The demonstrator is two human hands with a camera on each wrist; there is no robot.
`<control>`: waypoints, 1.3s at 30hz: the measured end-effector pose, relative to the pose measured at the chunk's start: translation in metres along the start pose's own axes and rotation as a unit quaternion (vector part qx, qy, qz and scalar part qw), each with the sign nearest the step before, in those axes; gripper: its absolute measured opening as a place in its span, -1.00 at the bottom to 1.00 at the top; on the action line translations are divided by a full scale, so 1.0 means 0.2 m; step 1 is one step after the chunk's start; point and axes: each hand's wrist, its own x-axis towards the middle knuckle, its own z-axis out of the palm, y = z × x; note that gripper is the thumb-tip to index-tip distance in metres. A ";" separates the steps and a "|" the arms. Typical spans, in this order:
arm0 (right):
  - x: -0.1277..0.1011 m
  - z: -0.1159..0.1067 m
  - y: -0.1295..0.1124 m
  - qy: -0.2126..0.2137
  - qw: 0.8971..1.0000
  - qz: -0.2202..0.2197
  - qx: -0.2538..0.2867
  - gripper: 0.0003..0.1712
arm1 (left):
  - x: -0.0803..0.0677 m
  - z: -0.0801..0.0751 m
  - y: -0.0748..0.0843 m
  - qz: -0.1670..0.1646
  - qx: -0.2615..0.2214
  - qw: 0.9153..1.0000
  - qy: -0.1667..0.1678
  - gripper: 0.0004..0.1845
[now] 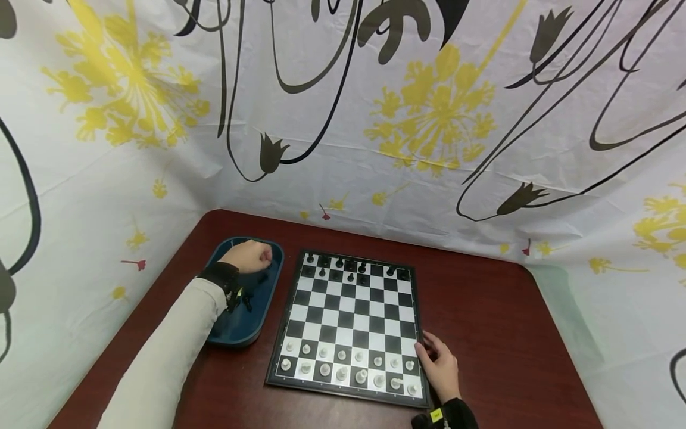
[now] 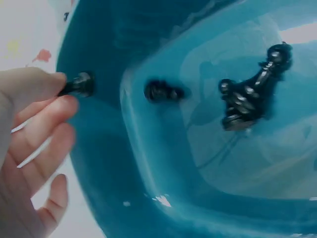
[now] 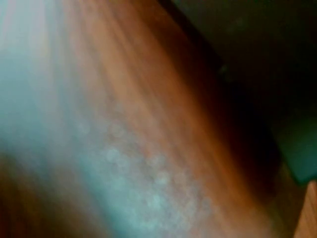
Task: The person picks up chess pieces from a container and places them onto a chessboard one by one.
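My left hand (image 1: pixel 246 256) is above the blue tray (image 1: pixel 236 342). In the left wrist view, its thumb and fingertips pinch a small black chess piece (image 2: pixel 81 85), mostly hidden, beside the tray's wall. Another black piece (image 2: pixel 163 91) lies in the tray, and a cluster of black pieces (image 2: pixel 247 99) lies farther in. My right hand (image 1: pixel 442 366) rests at the right edge of the chessboard (image 1: pixel 348 307), its thumb touching the border and its fingers loose. White pieces (image 1: pixel 341 373) fill the board's two near rows. Several black pieces (image 1: pixel 351 277) stand along the far side, with gaps among them.
The board and tray lie on a dark red-brown table (image 1: pixel 482 310) with rounded far corners. A white cloth (image 1: pixel 332 119) with yellow flowers and dark stems hangs behind and at both sides. The right wrist view is blurred, showing brown table and a dark edge.
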 end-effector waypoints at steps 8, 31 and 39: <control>0.00 -0.01 0.00 0.002 1.000 -0.013 0.016 -0.63 | 0.13 -0.02 0.17 0.042 0.062 0.997 0.037 -0.87; -0.01 -0.02 0.02 -0.008 1.000 -0.020 0.017 -0.61 | 0.46 0.09 0.68 0.139 0.054 0.989 -0.012 -0.95; 0.00 -0.03 0.02 -0.004 1.000 -0.017 0.023 -0.62 | 0.54 0.17 0.87 0.162 0.032 0.986 -0.030 -0.95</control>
